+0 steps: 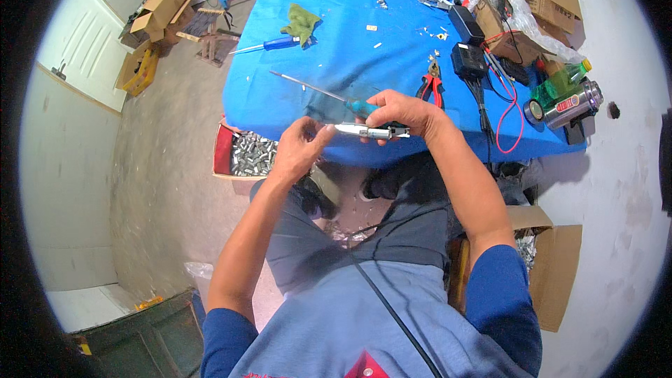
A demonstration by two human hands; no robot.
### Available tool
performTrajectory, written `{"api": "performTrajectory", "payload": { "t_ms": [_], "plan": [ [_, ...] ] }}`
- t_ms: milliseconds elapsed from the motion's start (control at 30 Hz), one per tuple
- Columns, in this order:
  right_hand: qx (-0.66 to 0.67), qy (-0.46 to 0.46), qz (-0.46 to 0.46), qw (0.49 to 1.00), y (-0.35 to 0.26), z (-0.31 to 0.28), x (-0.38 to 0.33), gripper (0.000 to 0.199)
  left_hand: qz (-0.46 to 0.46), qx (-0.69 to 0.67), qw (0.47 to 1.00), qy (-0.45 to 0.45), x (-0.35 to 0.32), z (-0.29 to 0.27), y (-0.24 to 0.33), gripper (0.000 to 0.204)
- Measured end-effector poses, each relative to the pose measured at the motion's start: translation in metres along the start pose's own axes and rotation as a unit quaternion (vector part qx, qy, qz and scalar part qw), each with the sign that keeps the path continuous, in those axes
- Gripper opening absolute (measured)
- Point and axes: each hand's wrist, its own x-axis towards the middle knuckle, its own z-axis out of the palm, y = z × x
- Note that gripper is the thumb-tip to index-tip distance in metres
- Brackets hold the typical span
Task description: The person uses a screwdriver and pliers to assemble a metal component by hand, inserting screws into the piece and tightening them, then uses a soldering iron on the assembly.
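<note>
— Where is the work?

— Just off the near edge of the blue table [294,98]. The right hand [402,113] is closed around a teal-handled screwdriver [318,91] and also pinches the small white metal part [360,130]; the left hand [297,147] grips the part's other end with curled fingers.

— How should it be handled?

— Probably by keeping the part level and firmly braced between both hands, above the lap rather than the floor. The red pliers [432,87] lie near the same edge, and the box of metal pieces [252,155] sits under it.
</note>
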Motion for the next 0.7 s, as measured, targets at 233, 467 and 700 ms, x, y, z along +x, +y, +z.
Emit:
{"api": "performTrajectory", "payload": {
  "t_ms": [233,467,700],
  "plan": [
    [-0.060,-0.051,0.047,0.996,-0.006,-0.005,0.008,0.032,0.129,0.110,0.985,-0.043,-0.004,0.005,0.020,0.049],
    [0.127,0.026,0.023,0.991,-0.003,-0.025,0.032,0.035,0.090,0.110,0.988,-0.057,0.009,0.017,0.014,0.037],
    [0.187,0.186,-0.109,0.959,0.013,-0.005,0.019,0.027,-0.040,-0.136,0.982,-0.124,0.000,0.022,-0.002,0.055]
  ]
}}
